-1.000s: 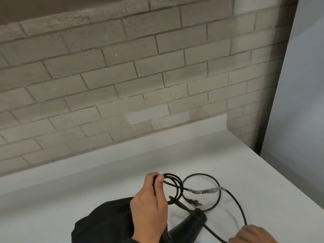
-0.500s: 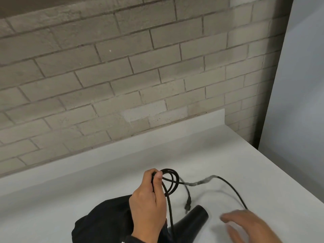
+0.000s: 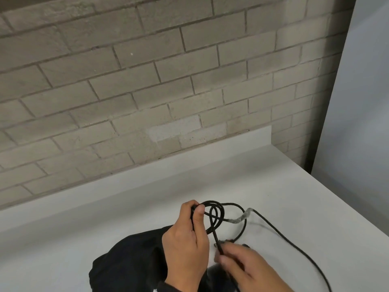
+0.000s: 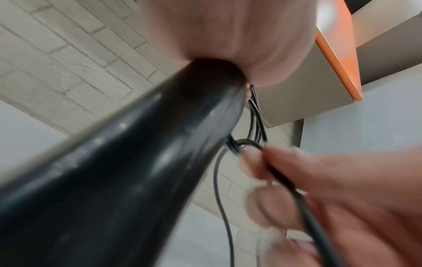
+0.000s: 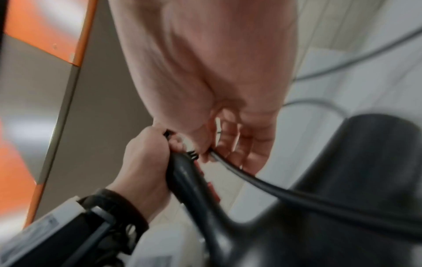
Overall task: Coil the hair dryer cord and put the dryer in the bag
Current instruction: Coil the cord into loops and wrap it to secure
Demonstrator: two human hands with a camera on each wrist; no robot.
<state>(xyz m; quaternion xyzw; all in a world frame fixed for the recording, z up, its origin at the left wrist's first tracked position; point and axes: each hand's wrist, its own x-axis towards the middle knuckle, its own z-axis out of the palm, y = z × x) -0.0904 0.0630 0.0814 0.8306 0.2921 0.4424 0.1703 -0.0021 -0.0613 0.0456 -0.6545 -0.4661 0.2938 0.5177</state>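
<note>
Cord (image 3: pixel 214 218) loops sit pinched in left hand (image 3: pixel 186 247) with the dryer (image 4: pixel 118 171) handle, slack trails off right, right hand (image 3: pixel 248 268) pinching it just below.

A white surface (image 3: pixel 126 218) carries everything, its far edge meeting a pale brick wall (image 3: pixel 147 81) by way of a low white upstand toward 12 o'clock. A crumpled black bag (image 3: pixel 130 262) lies on it at about 7 o'clock, at the near edge of the head view. A loose run of black cord (image 3: pixel 294 245) trails across the surface toward 4 o'clock.
</note>
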